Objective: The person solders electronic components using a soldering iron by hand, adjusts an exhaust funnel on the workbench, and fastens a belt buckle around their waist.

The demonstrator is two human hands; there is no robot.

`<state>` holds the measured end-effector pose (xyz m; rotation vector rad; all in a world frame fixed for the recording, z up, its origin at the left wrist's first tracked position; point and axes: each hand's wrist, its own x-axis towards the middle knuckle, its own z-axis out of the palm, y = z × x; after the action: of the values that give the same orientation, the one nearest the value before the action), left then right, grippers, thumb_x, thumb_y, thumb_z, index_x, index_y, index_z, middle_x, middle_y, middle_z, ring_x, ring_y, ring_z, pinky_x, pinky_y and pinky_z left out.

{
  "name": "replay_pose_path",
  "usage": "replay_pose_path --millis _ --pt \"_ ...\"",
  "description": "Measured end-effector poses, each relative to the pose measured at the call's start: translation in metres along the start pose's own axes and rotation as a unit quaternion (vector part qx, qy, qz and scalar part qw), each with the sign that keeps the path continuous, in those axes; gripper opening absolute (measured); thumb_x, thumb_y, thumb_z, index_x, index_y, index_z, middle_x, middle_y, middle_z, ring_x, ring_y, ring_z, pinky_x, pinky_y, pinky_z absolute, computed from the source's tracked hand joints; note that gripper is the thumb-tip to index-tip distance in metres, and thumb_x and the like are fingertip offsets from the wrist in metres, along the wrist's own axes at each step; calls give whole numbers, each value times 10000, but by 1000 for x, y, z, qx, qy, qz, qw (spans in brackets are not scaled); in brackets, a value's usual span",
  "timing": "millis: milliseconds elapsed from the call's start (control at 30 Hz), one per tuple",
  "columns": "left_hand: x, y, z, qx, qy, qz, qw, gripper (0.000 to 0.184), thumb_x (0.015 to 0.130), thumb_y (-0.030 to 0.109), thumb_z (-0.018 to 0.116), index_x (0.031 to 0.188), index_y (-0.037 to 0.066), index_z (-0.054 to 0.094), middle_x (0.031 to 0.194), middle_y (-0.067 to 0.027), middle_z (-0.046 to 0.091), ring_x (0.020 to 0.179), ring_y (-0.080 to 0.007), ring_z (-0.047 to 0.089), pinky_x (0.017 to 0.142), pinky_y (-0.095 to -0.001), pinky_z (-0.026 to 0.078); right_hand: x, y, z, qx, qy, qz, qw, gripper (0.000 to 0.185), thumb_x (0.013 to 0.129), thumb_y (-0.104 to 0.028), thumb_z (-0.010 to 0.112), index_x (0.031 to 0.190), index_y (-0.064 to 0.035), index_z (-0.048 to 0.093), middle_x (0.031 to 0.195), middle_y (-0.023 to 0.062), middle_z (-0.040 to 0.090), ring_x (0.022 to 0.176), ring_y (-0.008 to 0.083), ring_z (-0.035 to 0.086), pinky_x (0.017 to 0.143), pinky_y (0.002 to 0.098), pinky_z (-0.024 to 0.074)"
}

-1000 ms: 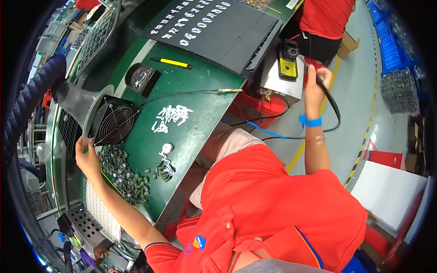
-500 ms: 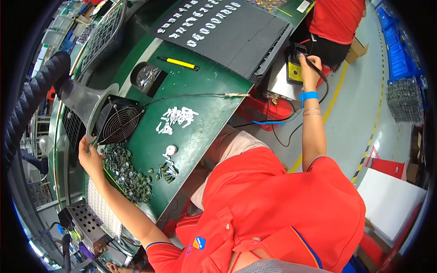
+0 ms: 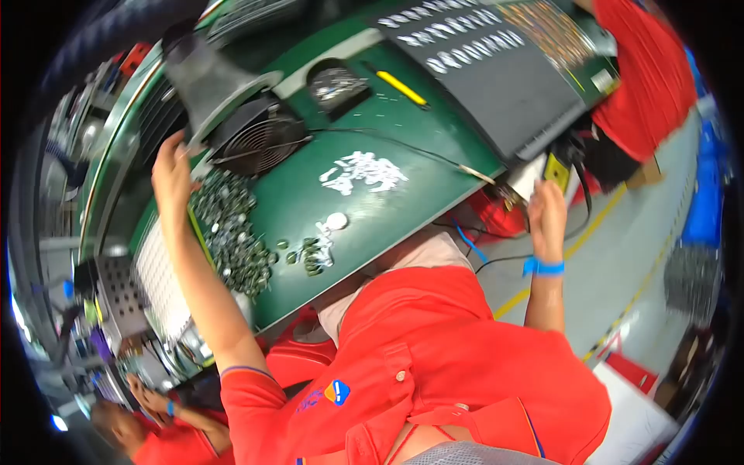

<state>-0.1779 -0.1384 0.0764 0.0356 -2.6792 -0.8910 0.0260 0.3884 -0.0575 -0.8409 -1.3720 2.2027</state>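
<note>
My left hand (image 3: 172,174) is raised by the rim of a grey funnel-shaped hood (image 3: 213,85) and a black fan (image 3: 267,139), fingers apart with nothing visible in them. It may brush the hood rim. My right hand (image 3: 548,205) is off the bench's edge, below a soldering iron stand (image 3: 556,169) with a yellow top. Its fingers look bent but are blurred. On the green bench (image 3: 298,283) lie a heap of small dark green parts (image 3: 229,225), white pieces (image 3: 364,172), a white round piece (image 3: 336,222) and a small cluster of green parts (image 3: 312,257).
A black board (image 3: 504,101) with rows of white pieces lies at the bench's far right. A yellow pen-like tool (image 3: 401,89), a black scoop-shaped container (image 3: 337,89) and a thin cable (image 3: 387,138) are nearby. Co-workers in red sit at right (image 3: 647,77) and lower left (image 3: 174,442).
My right hand has come away from the black holder on the iron stand and moved down towards my body. My left hand stays by the hood. The camera view has turned and shifted.
</note>
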Motion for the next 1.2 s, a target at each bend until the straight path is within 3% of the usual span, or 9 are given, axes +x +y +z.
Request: replay_pose_path --millis 200,333,533,600,633,700,933,1000,1200 --pt "21 29 -5 -4 -22 -95 995 660 931 599 439 1159 8 626 851 -126 674 699 -197 653 472 -308 525 -105 -96 136 -83 -392 -112 909 90 956 -89 492 1017 -22 488 701 16 479 596 60 408 539 196 332" --pt "40 29 -5 -12 -76 -120 990 960 804 824 366 1093 -50 639 721 -130 643 697 -231 653 476 -325 530 -112 -143 226 -99 -501 -153 846 163 938 -149 573 996 2 597 810 35 612 690 38 531 578 167 412" --pt "61 29 7 25 -172 -127 977 1127 642 946 383 1090 -56 640 680 -109 599 676 -233 623 499 -347 502 -41 -107 372 -215 -492 -291 792 253 916 -121 602 1103 49 585 858 54 620 742 112 598 657 250 508" --pt "61 29 10 23 -187 -120 975 1144 618 958 395 1091 -54 640 680 -103 593 669 -229 614 501 -342 491 7 -78 407 -320 -391 -546 668 271 914 -185 579 1075 30 612 976 135 671 780 186 631 703 310 499" --pt "60 29 12 9 -184 -116 976 1138 612 954 413 1093 -52 639 686 -96 587 670 -226 606 511 -340 480 18 -68 419 -319 -393 -548 666 271 914 -185 579 1075 30 612 976 135 671 780 186 631 703 310 499" --pt "60 31 15 -20 -179 -106 978 1126 602 946 448 1097 -48 637 696 -82 577 673 -219 592 531 -335 458 34 -53 438 -516 -212 -633 537 314 865 -201 618 1101 6 616 1015 164 661 849 266 642 789 398 505" --pt "50 50 13 -61 -178 -74 979 1024 632 870 534 1147 -9 631 713 -62 581 689 -187 582 548 -321 439 145 -20 460 -570 -67 -745 341 219 876 -238 561 1021 -105 657 924 96 681 924 262 631 944 409 417" --pt "55 48 14 -62 -183 -89 977 1002 638 851 554 1159 -1 628 713 -59 584 690 -181 580 542 -322 435 153 -22 452 -600 -96 -730 313 314 856 -323 628 1055 -79 627 956 85 650 1011 232 592 990 409 377" --pt "53 57 6 -50 -183 -91 978 920 650 801 591 1211 72 619 771 -74 624 664 -174 572 482 -315 413 172 -27 467 -666 -136 -676 284 204 885 -271 562 980 -124 667 907 43 700 901 217 659 884 401 448"
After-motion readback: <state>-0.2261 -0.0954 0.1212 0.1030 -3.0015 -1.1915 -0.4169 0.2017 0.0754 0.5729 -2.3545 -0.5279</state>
